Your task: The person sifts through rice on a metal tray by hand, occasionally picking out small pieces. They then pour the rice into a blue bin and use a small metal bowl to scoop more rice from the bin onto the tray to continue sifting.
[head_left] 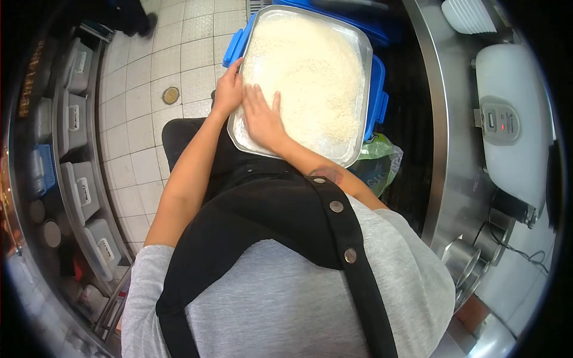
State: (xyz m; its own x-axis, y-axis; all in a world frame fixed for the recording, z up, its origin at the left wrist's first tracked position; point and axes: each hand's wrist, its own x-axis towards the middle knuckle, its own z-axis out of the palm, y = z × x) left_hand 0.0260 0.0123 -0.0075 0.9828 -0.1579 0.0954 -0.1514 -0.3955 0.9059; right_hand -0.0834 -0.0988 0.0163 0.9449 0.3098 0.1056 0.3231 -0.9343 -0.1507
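Observation:
A metal tray [237, 132] with a raised rim is in front of me, spread with pale, fine-grained crumbs [307, 74]. My left hand [229, 89] grips the tray's left rim, its fingers partly hidden at the edge. Inside the tray, near the lower left corner, my right hand [263, 119] lies palm down with its fingers stretched out over the crumbs. Beneath the tray, a blue-edged container [375, 89] shows at both sides.
A green and clear plastic bag [382, 161] is beside the tray's lower right. To the right runs a steel counter [431, 95] with a white rice cooker [513, 149] and stacked white bowls [468, 16]. Shelves with grey bins [82, 191] line the left. Another person's shoe [147, 25] shows at the top.

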